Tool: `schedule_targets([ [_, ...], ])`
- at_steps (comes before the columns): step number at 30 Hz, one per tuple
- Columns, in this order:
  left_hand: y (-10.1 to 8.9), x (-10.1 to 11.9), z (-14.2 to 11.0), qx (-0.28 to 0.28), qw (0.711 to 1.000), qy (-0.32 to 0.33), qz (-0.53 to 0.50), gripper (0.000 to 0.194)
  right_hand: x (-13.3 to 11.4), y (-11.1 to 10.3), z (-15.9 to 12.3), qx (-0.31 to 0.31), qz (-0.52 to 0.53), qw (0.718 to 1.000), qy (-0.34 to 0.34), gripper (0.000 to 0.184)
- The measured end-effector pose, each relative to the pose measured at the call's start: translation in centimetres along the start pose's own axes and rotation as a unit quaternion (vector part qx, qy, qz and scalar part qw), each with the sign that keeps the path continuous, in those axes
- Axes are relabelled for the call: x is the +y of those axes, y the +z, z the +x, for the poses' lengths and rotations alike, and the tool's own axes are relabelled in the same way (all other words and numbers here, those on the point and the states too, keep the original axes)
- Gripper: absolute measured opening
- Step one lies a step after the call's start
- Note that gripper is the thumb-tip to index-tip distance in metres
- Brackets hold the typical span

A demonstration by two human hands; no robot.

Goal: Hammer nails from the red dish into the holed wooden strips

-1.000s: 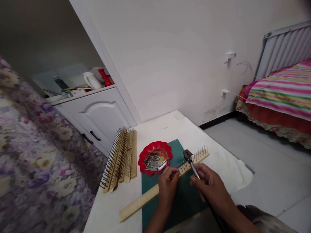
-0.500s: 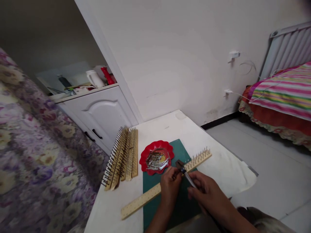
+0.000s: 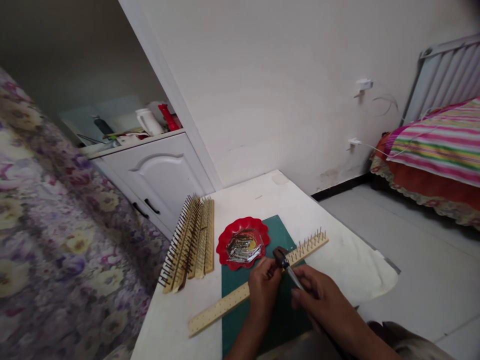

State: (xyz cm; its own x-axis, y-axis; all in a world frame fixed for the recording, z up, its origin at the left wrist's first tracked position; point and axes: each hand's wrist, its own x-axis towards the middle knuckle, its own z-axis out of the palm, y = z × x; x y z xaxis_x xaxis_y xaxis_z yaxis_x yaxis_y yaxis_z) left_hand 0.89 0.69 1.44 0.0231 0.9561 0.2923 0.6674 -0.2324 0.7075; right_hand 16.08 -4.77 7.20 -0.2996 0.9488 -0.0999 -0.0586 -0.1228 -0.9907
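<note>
My right hand (image 3: 322, 300) is wrapped round the handle of a hammer (image 3: 294, 277), its dark head just above a pale wooden strip (image 3: 219, 311). Close by, my left hand (image 3: 264, 287) rests over the strip with fingers pinched together; whatever is between them is too small to make out. Upright nails (image 3: 309, 242) stand in rows along the strip's right end, while its left part shows rows of small holes. Under the strip lies a green mat (image 3: 277, 227). A red scalloped dish (image 3: 224, 239) holding loose nails (image 3: 243, 247) sits behind my left hand.
Several nail-studded strips (image 3: 193, 240) are stacked at the table's left. The white table (image 3: 255, 185) meets the wall behind. A floral curtain (image 3: 75, 240) hangs at left beside a white cabinet (image 3: 165, 175). To the right is a bed with a striped cover (image 3: 438, 135).
The hammer's head has tilted slightly near my left fingers. Both hands keep almost the same place, and the whole view has shifted a little.
</note>
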Motion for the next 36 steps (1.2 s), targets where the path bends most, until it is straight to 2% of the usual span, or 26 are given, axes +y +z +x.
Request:
schedule_targets([
  [13, -0.8, 0.1, -0.3, -0.025, 0.998, -0.015, -0.053, 0.011, 0.3, -1.3, 0.3, 0.040, 0.039, 0.998, -0.031, 0.025],
  [18, -3.1, -0.4, -0.9, -0.033, 0.999, 0.012, -0.028, 0.013, 0.5, -1.1, 0.6, 0.038, 0.042, 0.998, -0.037, 0.023],
  [21, -5.2, -1.2, -0.1, -0.003, 1.000, 0.015, -0.005, 0.017, 0.8, -0.9, 0.8, 0.035, 0.049, 0.997, -0.041, 0.022],
  [24, -7.0, -2.0, 2.1, 0.009, 0.999, 0.014, 0.046, 0.016, 0.8, -0.9, 0.9, 0.032, 0.048, 0.998, -0.038, 0.021],
  [27, -7.6, -2.3, 4.8, -0.054, 0.981, 0.016, 0.185, 0.013, 0.6, -0.9, 0.8, 0.030, 0.045, 0.998, -0.039, 0.019],
  [29, -7.2, -2.4, 6.3, -0.098, 0.958, 0.001, 0.271, 0.011, 0.5, -0.8, 0.7, 0.029, 0.042, 0.998, -0.039, 0.017],
  [31, -6.6, -2.6, 7.3, -0.123, 0.943, -0.018, 0.310, 0.009, 0.4, -0.8, 0.7, 0.029, 0.040, 0.998, -0.034, 0.017],
  [36, -5.5, -3.1, 7.9, -0.138, 0.929, -0.032, 0.342, 0.010, 0.2, -0.8, 0.8, 0.030, 0.036, 0.999, -0.022, 0.020],
])
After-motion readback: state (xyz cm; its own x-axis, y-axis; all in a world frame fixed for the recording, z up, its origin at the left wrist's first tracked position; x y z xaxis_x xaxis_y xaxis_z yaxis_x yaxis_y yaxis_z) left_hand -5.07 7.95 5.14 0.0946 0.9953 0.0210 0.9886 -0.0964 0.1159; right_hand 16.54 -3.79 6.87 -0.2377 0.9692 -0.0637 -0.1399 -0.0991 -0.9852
